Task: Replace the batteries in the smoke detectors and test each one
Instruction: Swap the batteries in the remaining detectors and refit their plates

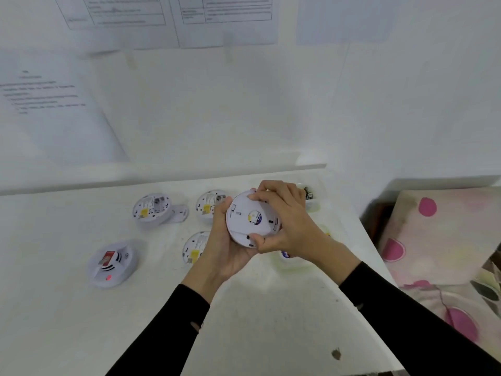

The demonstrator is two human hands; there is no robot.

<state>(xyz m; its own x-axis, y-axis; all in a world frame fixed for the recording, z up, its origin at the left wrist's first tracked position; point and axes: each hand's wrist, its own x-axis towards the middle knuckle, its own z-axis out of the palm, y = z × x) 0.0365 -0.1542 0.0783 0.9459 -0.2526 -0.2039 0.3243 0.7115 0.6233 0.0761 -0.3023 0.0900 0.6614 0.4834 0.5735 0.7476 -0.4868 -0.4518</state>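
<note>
The person wears long black sleeves ending at the wrists. The left sleeve (173, 332) has a small hole (195, 326) on the forearm, and the right sleeve (406, 324) shows a similar small gap (359, 306).

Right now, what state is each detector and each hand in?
Held detector: off the table, gripped by both hands.
Left hand: cradles its lower edge.
Right hand: fingers curled over its rim.
Far-left detector: on table, back up, compartment open.
Front-left detector: face up, red light on.
Rear-middle detector: back up, partly hidden.
Front-middle detector: back up, partly hidden.
</note>
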